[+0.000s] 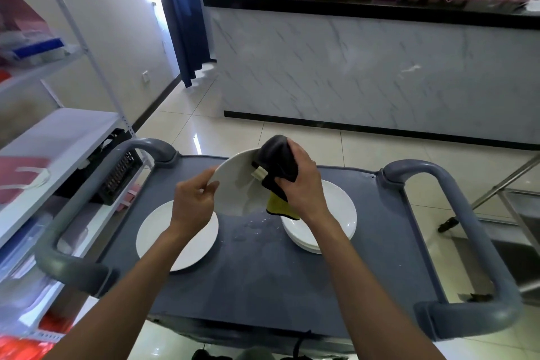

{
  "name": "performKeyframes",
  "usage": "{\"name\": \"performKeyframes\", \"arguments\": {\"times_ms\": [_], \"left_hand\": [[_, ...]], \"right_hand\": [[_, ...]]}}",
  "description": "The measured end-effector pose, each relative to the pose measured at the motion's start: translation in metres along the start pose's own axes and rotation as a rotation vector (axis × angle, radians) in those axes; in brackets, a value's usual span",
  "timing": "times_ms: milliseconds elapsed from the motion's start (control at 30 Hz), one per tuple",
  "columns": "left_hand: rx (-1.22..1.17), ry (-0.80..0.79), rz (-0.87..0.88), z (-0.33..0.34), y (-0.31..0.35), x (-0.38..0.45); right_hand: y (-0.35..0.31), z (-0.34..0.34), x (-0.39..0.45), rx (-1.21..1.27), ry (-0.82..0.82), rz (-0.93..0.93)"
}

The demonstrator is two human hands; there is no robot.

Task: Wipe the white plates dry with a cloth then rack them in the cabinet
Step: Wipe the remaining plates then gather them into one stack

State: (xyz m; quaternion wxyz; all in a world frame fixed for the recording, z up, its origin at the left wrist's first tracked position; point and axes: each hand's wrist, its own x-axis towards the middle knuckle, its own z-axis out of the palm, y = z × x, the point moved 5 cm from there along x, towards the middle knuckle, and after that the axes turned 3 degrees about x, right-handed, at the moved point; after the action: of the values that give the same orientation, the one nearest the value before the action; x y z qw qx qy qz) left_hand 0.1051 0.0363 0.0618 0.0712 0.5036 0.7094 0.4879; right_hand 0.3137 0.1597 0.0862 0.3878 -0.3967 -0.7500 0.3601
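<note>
Head view, plate [236, 184]: tilted above the cart [292, 272] at 12 o'clock, left hand [193, 199] pinching its rim.
Cloth [277, 164]: bunched in the right hand [301, 181], pressed on the plate's face.
Handling: stiff, wet-slick, breakable; hold by the rim.
Stack [336, 213]: at 2 o'clock.

Interior evenly bright; daylight blows out beside the blue curtain [182, 9]. Glare on floor tiles [198, 140]. Left shelving [58, 131] blurred; wide-angle edge distortion.

White plate [233, 184] tilted, black/yellow cloth [277, 166] on it (others flat).
</note>
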Motion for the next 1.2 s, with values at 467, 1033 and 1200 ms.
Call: {"name": "performKeyframes", "arguments": {"times_ms": [467, 1033, 1200], "left_hand": [[0.025, -0.046, 0.11, -0.018, -0.001, 0.001], [-0.219, -0.043, -0.214, 0.005, -0.017, -0.002], [-0.719, 0.115, -0.852, 0.021, -0.033, -0.025]], "right_hand": [[0.002, 0.002, -0.001, -0.037, -0.043, -0.044], [0.011, 0.006, -0.024, -0.144, 0.034, -0.248], [0.011, 0.003, -0.03, -0.191, 0.08, -0.328]]}}
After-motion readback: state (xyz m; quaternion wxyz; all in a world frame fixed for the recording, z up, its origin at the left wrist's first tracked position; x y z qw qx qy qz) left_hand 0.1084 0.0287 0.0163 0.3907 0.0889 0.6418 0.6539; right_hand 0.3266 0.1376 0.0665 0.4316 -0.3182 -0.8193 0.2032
